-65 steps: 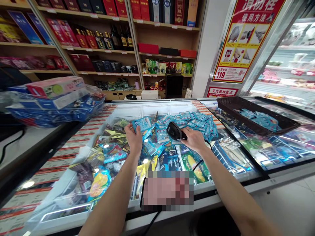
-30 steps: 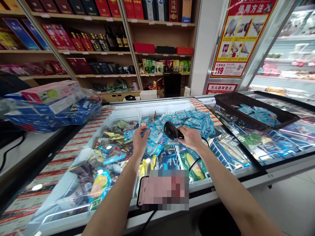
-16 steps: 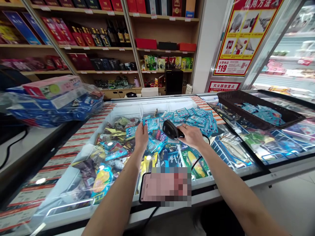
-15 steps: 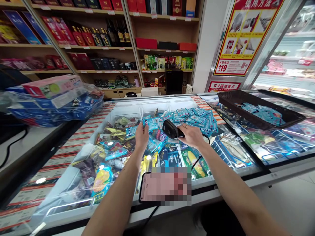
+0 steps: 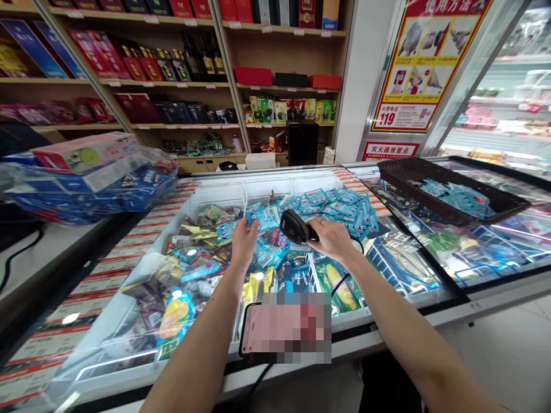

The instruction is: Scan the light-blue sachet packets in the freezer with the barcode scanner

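My left hand [image 5: 244, 240] is closed on a small blue packet [image 5: 267, 218], pinching its left end above the freezer. In my right hand [image 5: 332, 238] is a black barcode scanner [image 5: 294, 227], its head pointing left toward the packet. The scanner's dark cable [image 5: 359, 244] runs out beside my right wrist and down. A heap of similar blue packets [image 5: 344, 206] lies behind my hands on the freezer's glass. Through the glass show mixed frozen packs [image 5: 193, 267] in many colours. A phone [image 5: 275, 330], partly blurred out, rests on the front edge between my forearms.
At the left, a plastic-wrapped stack of boxes [image 5: 94, 178] stands on the freezer's side. A dark tray [image 5: 508, 206] with more blue packets sits at the right. Shelves [image 5: 189, 83] of bottles and boxes line the back, beside a red and yellow poster [image 5: 424, 69].
The whole view has shifted slightly. My hands keep nearly the same places, the left still on the blue packet and the right still on the barcode scanner.
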Tool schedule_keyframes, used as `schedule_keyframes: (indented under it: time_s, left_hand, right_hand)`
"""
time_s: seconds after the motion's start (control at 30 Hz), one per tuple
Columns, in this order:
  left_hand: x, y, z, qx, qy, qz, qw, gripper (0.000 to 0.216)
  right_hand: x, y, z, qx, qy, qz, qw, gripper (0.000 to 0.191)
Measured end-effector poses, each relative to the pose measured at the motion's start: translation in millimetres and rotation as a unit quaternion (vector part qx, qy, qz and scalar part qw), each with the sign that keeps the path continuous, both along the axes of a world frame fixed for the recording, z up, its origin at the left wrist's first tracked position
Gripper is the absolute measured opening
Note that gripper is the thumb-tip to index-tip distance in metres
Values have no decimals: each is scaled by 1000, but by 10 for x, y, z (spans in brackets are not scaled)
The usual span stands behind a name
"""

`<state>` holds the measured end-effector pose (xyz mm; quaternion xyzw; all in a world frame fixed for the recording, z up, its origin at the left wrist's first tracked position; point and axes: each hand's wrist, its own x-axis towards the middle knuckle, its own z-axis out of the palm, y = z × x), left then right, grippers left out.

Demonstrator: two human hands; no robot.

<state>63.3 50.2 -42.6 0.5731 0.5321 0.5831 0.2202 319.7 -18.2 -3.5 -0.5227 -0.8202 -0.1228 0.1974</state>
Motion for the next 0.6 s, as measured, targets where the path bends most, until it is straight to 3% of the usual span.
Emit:
schedule_keyframes:
  time_s: [0.6]
  left_hand:
    - [-34,16,-35,-29,84,6,996,21]
  right_hand:
    - [-64,-31,6,-1,-2,-18,1000,29]
